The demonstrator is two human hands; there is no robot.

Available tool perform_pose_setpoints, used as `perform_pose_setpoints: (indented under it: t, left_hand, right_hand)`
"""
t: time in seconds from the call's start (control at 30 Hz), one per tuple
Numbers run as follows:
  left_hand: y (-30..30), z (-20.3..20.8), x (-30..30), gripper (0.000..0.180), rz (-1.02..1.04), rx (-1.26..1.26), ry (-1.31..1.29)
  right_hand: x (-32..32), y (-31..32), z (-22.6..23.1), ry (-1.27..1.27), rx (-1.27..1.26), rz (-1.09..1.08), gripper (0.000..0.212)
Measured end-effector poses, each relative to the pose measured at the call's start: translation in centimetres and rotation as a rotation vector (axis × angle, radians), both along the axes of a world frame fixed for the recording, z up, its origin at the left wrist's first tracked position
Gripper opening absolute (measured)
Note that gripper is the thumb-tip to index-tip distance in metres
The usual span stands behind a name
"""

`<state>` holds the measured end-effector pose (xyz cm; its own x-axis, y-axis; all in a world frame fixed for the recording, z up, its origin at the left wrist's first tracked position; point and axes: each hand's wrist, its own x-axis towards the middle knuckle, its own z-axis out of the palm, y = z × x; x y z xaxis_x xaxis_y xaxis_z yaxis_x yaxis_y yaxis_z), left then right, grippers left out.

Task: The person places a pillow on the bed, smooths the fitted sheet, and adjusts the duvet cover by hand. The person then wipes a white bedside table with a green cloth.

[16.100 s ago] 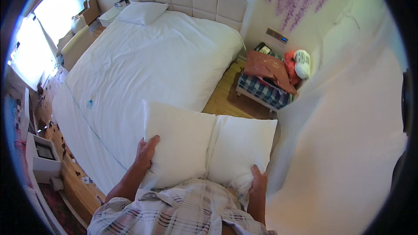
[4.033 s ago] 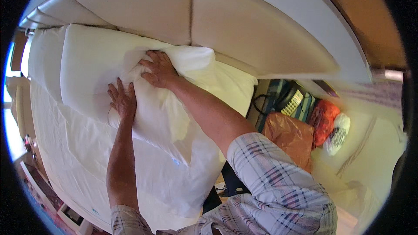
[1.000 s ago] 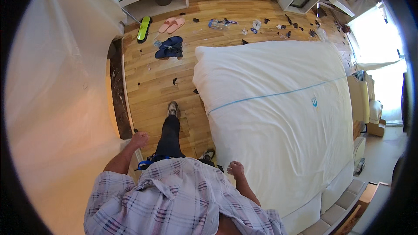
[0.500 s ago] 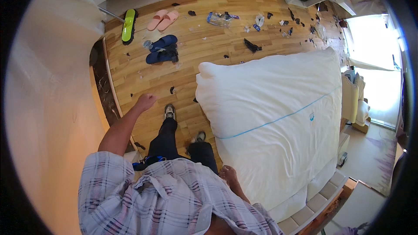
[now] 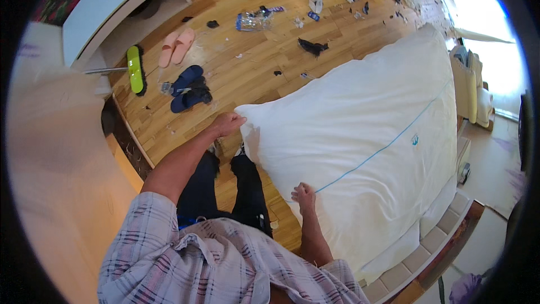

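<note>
Beside the near edge of a wide bed, a person in a plaid shirt point(image 5: 225, 253) and dark trousers point(image 5: 250, 191) stands on a wooden floor point(image 5: 264, 84), both forearms reaching forward; the white bed cover point(image 5: 360, 112) lies spread over the bed, rumpled in long soft folds, crossed by a thin blue line point(image 5: 371, 156) and bearing a small blue emblem point(image 5: 415, 139) beyond that line. At the cover's nearer foot corner is the left hand point(image 5: 228, 124), its fingers bent in and mostly closed, their tips meeting the edge of the cloth; whether they pinch it or only touch it, one cannot tell. Over the side of the bed, just beside the end of the blue line, is the right hand point(image 5: 305, 196), its fingers loosely curled and partly open, with nothing seen between them; whether they touch the cover is unclear. A padded headboard point(image 5: 433, 239) runs along the lower right; a cream armchair point(image 5: 464, 84) stands past the far side of the bed. To the left of the bed, well apart from it, lie pink slippers point(image 5: 183, 47), dark blue slippers point(image 5: 187, 77) and a lime-green brush head point(image 5: 135, 70); nearer the bed's foot are a clear plastic bottle point(image 5: 253, 21) and a black scrap point(image 5: 312, 47).
</note>
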<state>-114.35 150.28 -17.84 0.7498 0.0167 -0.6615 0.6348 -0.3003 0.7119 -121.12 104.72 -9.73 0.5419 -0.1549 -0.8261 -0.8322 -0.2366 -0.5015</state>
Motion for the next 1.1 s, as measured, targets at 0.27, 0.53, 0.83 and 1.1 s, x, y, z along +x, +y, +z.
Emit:
perform_pose_setpoints:
  t: [0.27,0.53,0.83,1.1]
  left_hand:
    - [-6.8,-9.5,16.9,0.08,-0.352,-0.128,0.004]
    - [-5.2,-11.6,17.8,0.078,-0.184,-0.755,0.516]
    - [-2.7,-5.4,17.7,0.061,-0.432,-0.613,0.347]
    - [-1.1,-7.0,19.4,0.049,-0.213,-0.482,0.361]
  right_hand:
    - [13.7,3.8,-6.3,-0.112,-0.116,-0.37,0.039]
    - [14.9,4.1,-10.1,-0.035,-0.216,-0.498,0.044]
    - [14.9,4.6,-9.2,-0.028,-0.245,-0.514,0.043]
    - [15.7,5.6,-7.7,0.028,-0.296,-0.451,0.043]
